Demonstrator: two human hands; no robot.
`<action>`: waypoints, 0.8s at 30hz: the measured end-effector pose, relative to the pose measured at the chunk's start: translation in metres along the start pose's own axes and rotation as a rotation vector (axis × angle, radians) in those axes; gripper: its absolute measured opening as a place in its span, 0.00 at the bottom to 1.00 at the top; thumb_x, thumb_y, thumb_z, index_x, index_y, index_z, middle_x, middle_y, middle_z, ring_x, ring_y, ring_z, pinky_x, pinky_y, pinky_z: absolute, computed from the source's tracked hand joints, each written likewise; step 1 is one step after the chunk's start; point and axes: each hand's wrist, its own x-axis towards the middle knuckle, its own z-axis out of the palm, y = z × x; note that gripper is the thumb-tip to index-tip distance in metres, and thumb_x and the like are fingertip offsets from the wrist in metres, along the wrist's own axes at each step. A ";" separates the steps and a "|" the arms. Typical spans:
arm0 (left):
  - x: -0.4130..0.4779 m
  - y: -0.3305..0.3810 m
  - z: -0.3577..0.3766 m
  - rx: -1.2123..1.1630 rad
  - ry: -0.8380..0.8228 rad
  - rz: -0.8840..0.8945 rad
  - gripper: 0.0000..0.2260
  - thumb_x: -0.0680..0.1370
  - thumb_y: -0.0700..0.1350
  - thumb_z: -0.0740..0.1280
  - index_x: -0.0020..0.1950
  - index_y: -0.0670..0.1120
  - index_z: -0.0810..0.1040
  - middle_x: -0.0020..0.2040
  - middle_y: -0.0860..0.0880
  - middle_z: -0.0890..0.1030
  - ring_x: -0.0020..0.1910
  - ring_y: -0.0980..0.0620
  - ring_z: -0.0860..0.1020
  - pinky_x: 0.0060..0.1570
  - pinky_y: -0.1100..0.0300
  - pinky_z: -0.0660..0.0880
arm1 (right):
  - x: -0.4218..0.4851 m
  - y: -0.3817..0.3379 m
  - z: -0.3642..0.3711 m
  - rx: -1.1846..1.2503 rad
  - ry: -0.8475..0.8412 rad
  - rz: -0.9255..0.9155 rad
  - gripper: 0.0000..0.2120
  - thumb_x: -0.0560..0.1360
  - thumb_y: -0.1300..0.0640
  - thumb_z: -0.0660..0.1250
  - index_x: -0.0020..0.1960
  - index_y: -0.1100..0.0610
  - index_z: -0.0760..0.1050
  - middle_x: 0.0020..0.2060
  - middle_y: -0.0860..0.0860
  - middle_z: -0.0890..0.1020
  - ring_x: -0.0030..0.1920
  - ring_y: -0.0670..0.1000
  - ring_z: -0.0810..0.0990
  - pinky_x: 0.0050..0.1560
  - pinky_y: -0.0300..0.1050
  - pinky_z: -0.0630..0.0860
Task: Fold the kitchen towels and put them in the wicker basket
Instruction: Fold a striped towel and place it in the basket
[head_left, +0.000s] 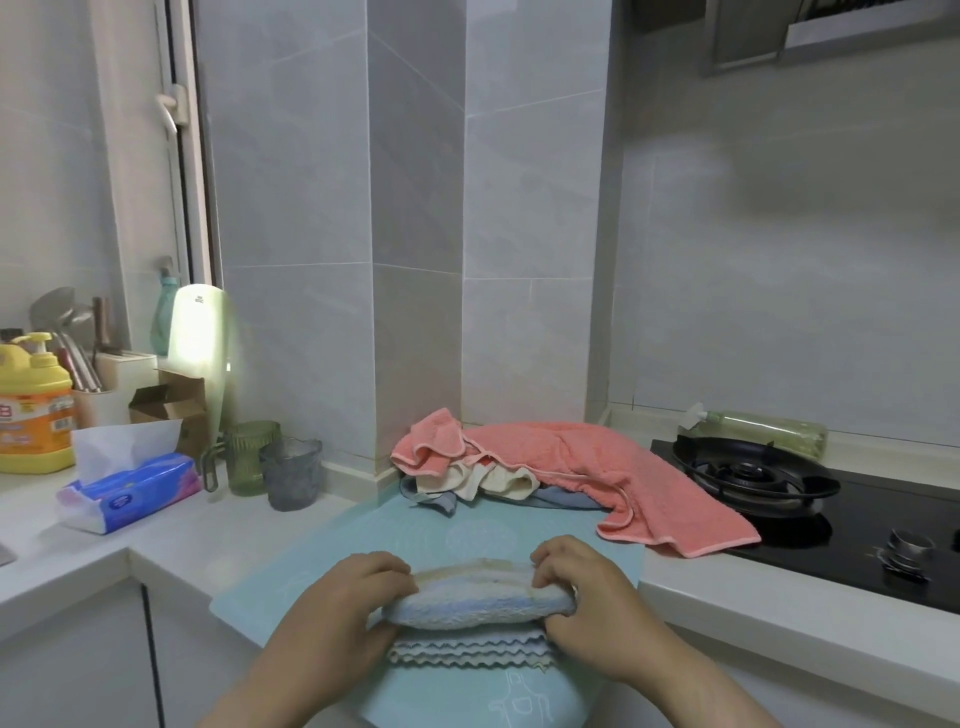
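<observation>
A pale blue and cream folded towel (470, 597) lies across a light blue mat (405, 530) near the counter's front edge. My left hand (343, 603) grips its left end and my right hand (587, 592) grips its right end, fingers curled over the fold. Under it, zigzag-edged layers of blue and cream cloth (467, 652) stick out toward me. Behind the mat a heap of unfolded towels sits in the corner: a large pink towel (623, 467) draped over cream (498, 480) and blue ones. No wicker basket is in view.
A black gas hob (779, 483) with a burner lies to the right, with a plastic bottle (763, 426) behind it. To the left stand two glasses (291, 473), a tissue pack (130, 488), a yellow soap bottle (31, 405) and a utensil holder. A tiled pillar rises behind the towels.
</observation>
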 end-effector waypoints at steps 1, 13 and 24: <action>0.000 0.000 0.000 0.004 -0.023 0.013 0.15 0.61 0.44 0.74 0.45 0.56 0.80 0.50 0.63 0.79 0.48 0.66 0.75 0.47 0.77 0.67 | -0.001 0.001 0.001 0.002 0.021 -0.012 0.19 0.67 0.64 0.67 0.38 0.38 0.71 0.53 0.35 0.74 0.58 0.33 0.72 0.54 0.23 0.64; 0.004 0.001 -0.010 0.149 -0.227 -0.024 0.12 0.70 0.47 0.62 0.49 0.52 0.82 0.58 0.63 0.77 0.57 0.63 0.75 0.51 0.70 0.71 | -0.013 -0.004 -0.010 -0.107 -0.172 -0.027 0.15 0.73 0.52 0.63 0.57 0.48 0.83 0.55 0.31 0.72 0.59 0.33 0.72 0.60 0.25 0.66; 0.054 0.054 0.014 0.187 -0.261 -0.286 0.08 0.78 0.49 0.55 0.53 0.50 0.72 0.49 0.52 0.75 0.50 0.48 0.75 0.48 0.53 0.71 | 0.024 -0.029 0.008 -0.248 -0.198 0.122 0.18 0.79 0.53 0.53 0.68 0.52 0.67 0.65 0.48 0.69 0.66 0.52 0.68 0.67 0.48 0.65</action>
